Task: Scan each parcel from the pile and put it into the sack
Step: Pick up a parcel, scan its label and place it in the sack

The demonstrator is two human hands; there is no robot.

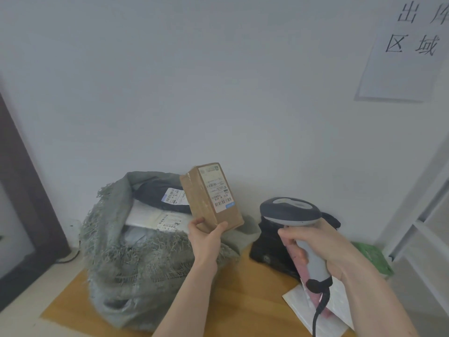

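My left hand (206, 235) holds a small brown cardboard parcel (202, 198) by its lower end, upright and tilted, its white shipping label facing me and the right. My right hand (323, 246) grips the handle of a grey barcode scanner (290, 210), whose head sits just right of the parcel. Behind and left of the parcel stands an open grey woven sack (126, 251) with a frayed rim. Inside it lie a dark mailer bag (158, 190) and a white parcel (155, 217), both labelled.
A black bag parcel (269, 246), a pink packet (297, 266) and a white envelope (337, 310) lie on the brown floor mat (243, 300) at the right. A green packet (371, 259) rests by a white frame. A dark door frame (21, 181) borders the left.
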